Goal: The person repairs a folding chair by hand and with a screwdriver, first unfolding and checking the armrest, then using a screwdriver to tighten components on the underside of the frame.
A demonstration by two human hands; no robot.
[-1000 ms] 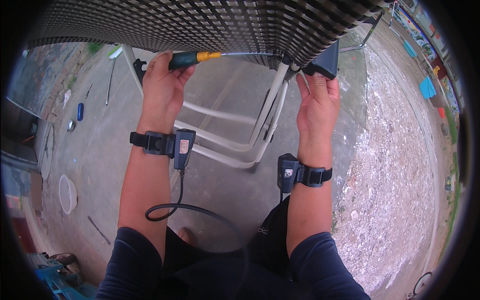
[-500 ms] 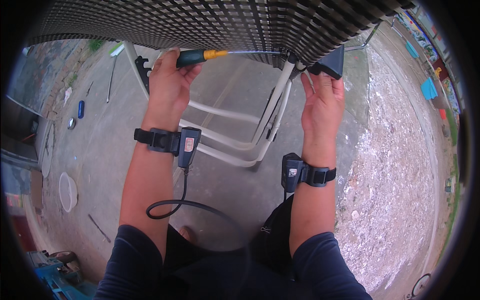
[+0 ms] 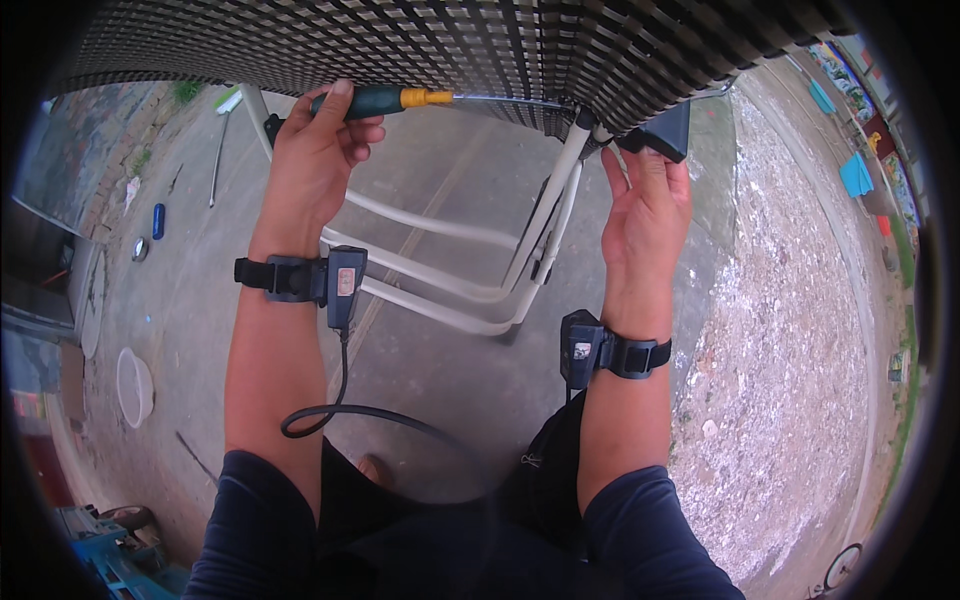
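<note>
My left hand [image 3: 318,150] is closed around the dark green handle of a screwdriver [image 3: 428,97] with a yellow collar. The long shaft points right, its tip at the dark joint [image 3: 572,108] atop a pale metal tube. This tube belongs to a chair frame [image 3: 535,220] tilted under a brown-and-white woven panel [image 3: 440,45]. On the right, my right hand [image 3: 648,195] pinches a flat black plastic part [image 3: 664,133] beside the panel's lower edge. The fingertips behind that part are hidden.
Concrete floor [image 3: 430,365] lies below the frame. At the left are a white basin [image 3: 135,388], a blue cylinder [image 3: 158,221] and a long-handled tool [image 3: 218,155]. Pale rubble [image 3: 790,400] covers the ground at right. A cable [image 3: 345,408] loops from my left wrist strap.
My left hand has moved left and its grip on the screwdriver handle has turned, with the thumb now over it. The screwdriver tip stays at the joint. My right hand barely differs.
</note>
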